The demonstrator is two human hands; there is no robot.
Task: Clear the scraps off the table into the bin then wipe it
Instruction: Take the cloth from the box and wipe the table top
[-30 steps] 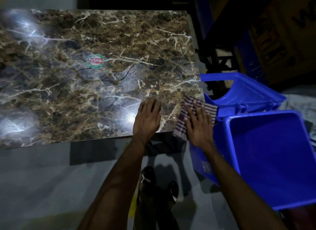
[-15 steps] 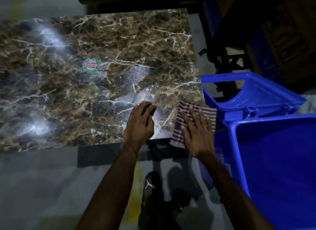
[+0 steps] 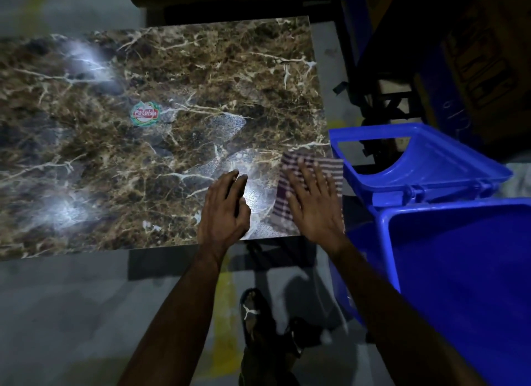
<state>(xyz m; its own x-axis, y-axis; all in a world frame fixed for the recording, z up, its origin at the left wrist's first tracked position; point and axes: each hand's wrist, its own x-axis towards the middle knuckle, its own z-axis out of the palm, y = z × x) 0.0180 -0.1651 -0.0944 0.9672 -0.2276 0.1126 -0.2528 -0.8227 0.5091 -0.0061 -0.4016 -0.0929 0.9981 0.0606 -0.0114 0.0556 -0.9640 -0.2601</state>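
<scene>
the right hand point(image 3: 314, 210) lies flat with its fingers point(image 3: 304, 179) straight and spread, pressing down on the cloth point(image 3: 311, 163) rather than gripping it; nothing is curled round the fabric. the cloth is a striped rag at the table's near right corner, its right edge just at the table's edge and its long axis running from the near edge away from the person. it sits directly under the right palm and fingertips, so this hand is the one placed to drive the wipe.

the left hand point(image 3: 225, 210) rests on the bare table point(image 3: 172, 78) just beside the cloth, to its left, fingers straight and close together, holding nothing. it touches the surface but not the cloth.

outward from the hands, the marble-patterned top stretches away to the left and forward, and that is the relation the coming stroke turns on: nearly all the unwiped-looking surface lies left of and beyond the cloth, while the bin point(image 3: 459, 285) stands immediately right of the corner, its lid point(image 3: 425, 159) swung open. no scraps can be made out on the top in this dim light, only a round sticker point(image 3: 145, 114), so i judge the clearing done and the wiping in hand. a push leftward or forward would cover ground; a push right would carry the cloth off the edge toward the bin.
</scene>
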